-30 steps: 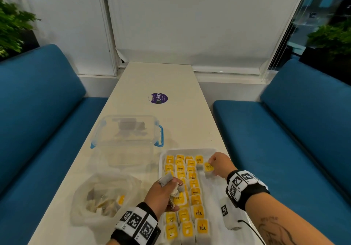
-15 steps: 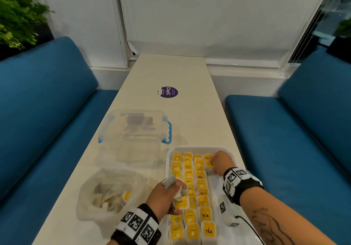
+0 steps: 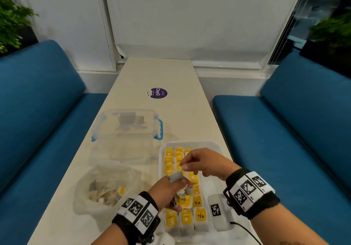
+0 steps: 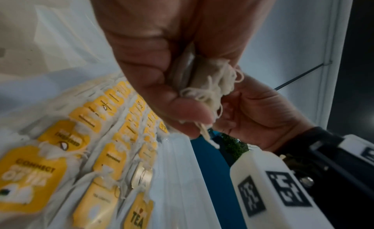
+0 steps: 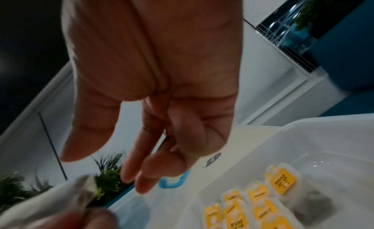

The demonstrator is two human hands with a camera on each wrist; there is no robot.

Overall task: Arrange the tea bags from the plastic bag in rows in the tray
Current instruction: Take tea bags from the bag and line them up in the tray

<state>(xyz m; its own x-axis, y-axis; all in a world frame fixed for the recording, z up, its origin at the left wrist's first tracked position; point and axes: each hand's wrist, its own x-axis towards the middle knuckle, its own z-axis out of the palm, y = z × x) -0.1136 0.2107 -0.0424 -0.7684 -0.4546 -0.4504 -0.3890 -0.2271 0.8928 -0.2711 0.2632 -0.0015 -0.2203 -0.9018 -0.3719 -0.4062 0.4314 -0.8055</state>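
A white tray (image 3: 215, 148) lies at the table's near right, with rows of tea bags (image 3: 187, 218) with yellow tags along its left part. My left hand (image 3: 178, 183) hovers over the rows and grips a bunch of tea bags (image 3: 175, 177) with tangled strings (image 4: 204, 79). My right hand (image 3: 183, 166) is just above that bunch, thumb and fingers spread and holding nothing, as the right wrist view shows (image 5: 97, 165). The held bags (image 5: 66, 195) sit blurred below those fingers. The plastic bag (image 3: 104, 187), left of the tray, holds more tea bags.
A clear lidded box (image 3: 127, 127) with blue clips stands behind the plastic bag. A purple sticker (image 3: 158, 93) is farther up the narrow table (image 3: 171, 70). Blue benches (image 3: 284, 140) run along both sides. The tray's right part (image 4: 182, 176) is bare.
My right hand has left the tray's far right corner, where a tea bag now lies, and has come back over the bunch in my left hand. The left hand has barely moved.
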